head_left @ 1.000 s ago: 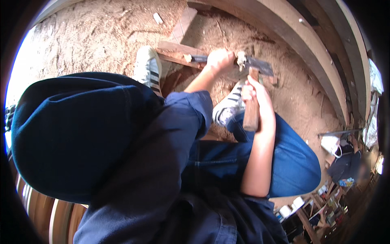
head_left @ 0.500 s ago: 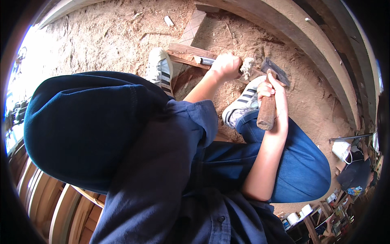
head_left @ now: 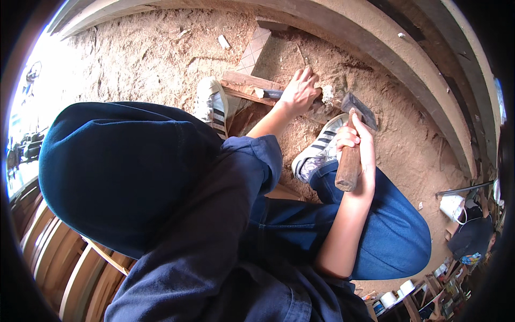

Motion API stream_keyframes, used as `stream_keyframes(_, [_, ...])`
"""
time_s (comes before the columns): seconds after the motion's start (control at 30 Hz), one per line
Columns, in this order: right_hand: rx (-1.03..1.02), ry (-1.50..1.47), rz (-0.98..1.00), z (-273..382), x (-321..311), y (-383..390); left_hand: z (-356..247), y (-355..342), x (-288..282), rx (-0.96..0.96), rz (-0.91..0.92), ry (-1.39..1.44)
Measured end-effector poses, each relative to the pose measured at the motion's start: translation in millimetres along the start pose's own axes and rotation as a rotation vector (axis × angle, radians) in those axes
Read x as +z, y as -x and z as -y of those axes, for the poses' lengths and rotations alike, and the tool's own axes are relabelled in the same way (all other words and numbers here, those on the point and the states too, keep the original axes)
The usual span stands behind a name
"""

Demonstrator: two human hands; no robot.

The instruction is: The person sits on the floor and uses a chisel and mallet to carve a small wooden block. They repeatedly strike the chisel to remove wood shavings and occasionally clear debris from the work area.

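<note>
My left hand (head_left: 300,95) is around the handle of a chisel (head_left: 272,94), its fingers looser and partly raised. The dark shaft points left over a reddish wooden block (head_left: 241,83), and the frayed, pale handle end (head_left: 328,95) sticks out on the right. The palm side of that hand is hidden. My right hand (head_left: 358,140) is closed on the wooden handle of a hammer (head_left: 348,166), with the forefinger stretched along it. The dark metal hammer head (head_left: 359,110) is just right of the chisel's frayed end, apart from it.
My striped shoes (head_left: 213,107) flank the block on dusty ground (head_left: 161,59). A tiled strip (head_left: 254,51) lies beyond it. Long curved beams (head_left: 429,80) bound the far right, and timber pieces (head_left: 75,279) stack at lower left. Another person (head_left: 472,231) and a white bucket (head_left: 453,206) are at right.
The fingers of my left hand have loosened from a tight fist and lifted. My right hand and the hammer have shifted slightly down and left in the view, which itself has moved a little.
</note>
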State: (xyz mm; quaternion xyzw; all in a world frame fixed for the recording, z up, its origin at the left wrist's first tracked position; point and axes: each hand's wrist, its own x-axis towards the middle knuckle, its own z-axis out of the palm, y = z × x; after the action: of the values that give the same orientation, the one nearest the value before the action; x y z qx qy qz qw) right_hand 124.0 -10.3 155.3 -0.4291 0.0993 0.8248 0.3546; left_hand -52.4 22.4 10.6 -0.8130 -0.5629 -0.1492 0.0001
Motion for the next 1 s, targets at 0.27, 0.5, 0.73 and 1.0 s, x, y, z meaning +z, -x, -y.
stream_keyframes(0.27, [0.110, -0.233, -0.030, 12.6, -13.6, -6.2, -5.5, -21.5, 21.6, -0.351, 0.616, 0.428])
stream_keyframes(0.5, [0.174, -0.257, -0.051, 11.4, -7.6, -9.0, -5.2, -18.1, 24.0, -0.142, 0.333, 0.207])
stream_keyframes(0.73, [0.195, -0.230, -0.015, 6.7, -12.8, -18.2, -3.0, -19.3, 24.0, -0.133, 0.392, 0.152])
stream_keyframes(1.0, [0.133, -0.189, -0.045, 6.6, -13.1, -11.2, -4.7, -21.9, 22.8, -0.151, 0.346, 0.142])
